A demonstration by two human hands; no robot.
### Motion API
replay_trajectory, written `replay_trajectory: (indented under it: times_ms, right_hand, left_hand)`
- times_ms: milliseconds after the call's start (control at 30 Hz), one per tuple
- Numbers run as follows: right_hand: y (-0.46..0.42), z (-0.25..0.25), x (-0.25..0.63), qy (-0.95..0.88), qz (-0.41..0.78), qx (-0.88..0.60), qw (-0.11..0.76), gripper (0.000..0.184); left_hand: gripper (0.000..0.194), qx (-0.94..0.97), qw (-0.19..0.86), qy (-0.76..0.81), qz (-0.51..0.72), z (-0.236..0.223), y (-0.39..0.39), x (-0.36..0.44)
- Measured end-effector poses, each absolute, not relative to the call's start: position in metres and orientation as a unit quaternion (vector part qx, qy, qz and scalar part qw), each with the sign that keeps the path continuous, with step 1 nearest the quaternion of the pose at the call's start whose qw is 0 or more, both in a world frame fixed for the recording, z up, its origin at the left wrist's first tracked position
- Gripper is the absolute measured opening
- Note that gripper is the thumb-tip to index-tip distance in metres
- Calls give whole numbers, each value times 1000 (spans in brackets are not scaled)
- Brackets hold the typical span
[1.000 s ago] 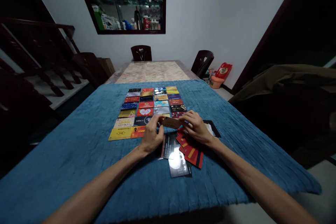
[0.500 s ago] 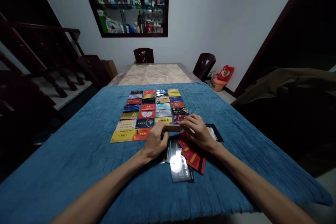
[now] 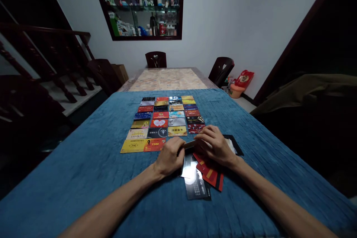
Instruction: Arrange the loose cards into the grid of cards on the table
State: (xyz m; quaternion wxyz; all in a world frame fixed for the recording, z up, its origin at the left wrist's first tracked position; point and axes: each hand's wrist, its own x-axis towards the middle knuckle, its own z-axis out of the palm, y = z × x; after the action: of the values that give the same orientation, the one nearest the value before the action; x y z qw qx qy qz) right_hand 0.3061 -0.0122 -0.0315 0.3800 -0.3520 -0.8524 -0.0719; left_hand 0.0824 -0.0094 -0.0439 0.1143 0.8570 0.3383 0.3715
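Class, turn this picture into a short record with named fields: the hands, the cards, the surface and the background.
Left hand: the left hand grips one end of a thin card
Right hand: the right hand holds its other end
Laid-out cards: colourful cards in four columns
Loose cards: red cards fanned beside overlapping dark cards
Surface: blue cloth over part of a table
Background: dark chairs, shelves
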Motion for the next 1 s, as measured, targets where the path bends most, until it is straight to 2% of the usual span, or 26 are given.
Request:
replay_trajectory:
  times_ms: [500,800,1000]
  right_hand:
    - [-8,-37,304,-847,-100,-359,379,21]
    - [-9,-42,298,-842,-164,-381,345,44]
    - [-9,-43,294,-828,-209,-389,345,42]
  left_hand:
    - [22,824,163,336,427,-43,-1,79]
    - [29,805,182,350,443,-41,3,76]
    - [29,803,178,344,453,-40,6,74]
